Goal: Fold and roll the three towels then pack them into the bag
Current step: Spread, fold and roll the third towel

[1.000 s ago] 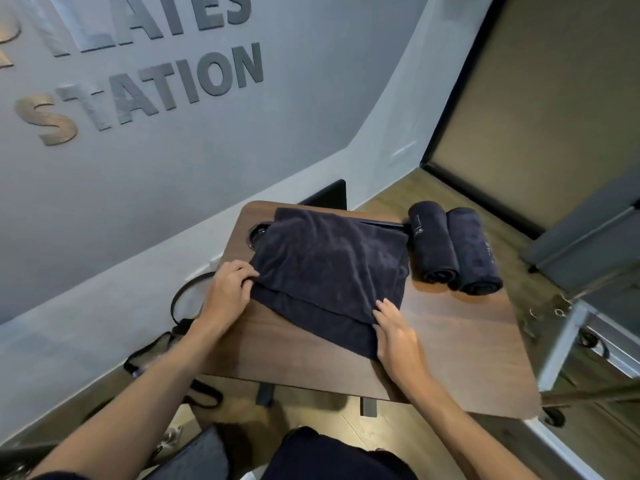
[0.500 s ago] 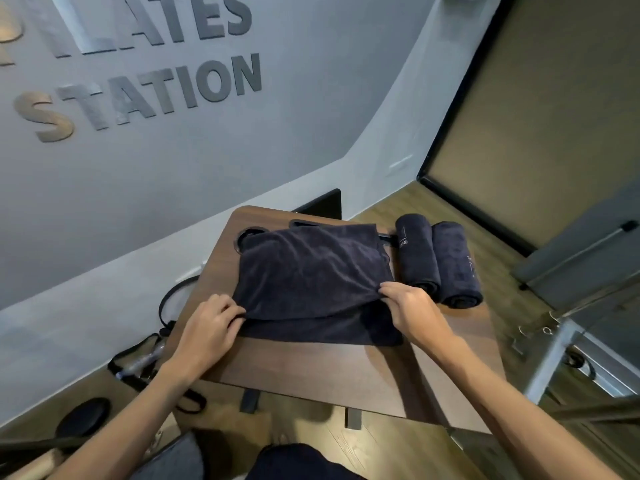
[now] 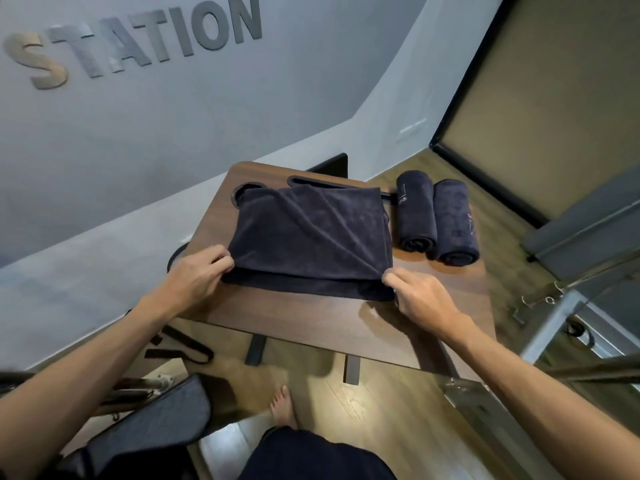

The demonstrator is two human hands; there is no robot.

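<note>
A dark navy towel (image 3: 311, 237) lies folded over on the small wooden table (image 3: 311, 323), its top layer ending just short of the near edge of the layer beneath. My left hand (image 3: 197, 275) pinches the near left corner of the top layer. My right hand (image 3: 415, 299) pinches the near right corner. Two rolled dark towels (image 3: 417, 211) (image 3: 455, 223) lie side by side on the table's far right part. A dark grey bag (image 3: 149, 431) sits low at the bottom left, partly out of view.
The table has a round cup hole (image 3: 246, 190) and a slot (image 3: 311, 181) along its far edge. A grey wall stands behind. Black straps (image 3: 187, 344) lie on the floor at left. Metal frame parts (image 3: 554, 313) stand at right. A bare foot (image 3: 282, 405) is below the table.
Both hands have drawn the top layer of the towel toward me, squaring the fold. The right hand moved from the towel's near edge out to its right corner.
</note>
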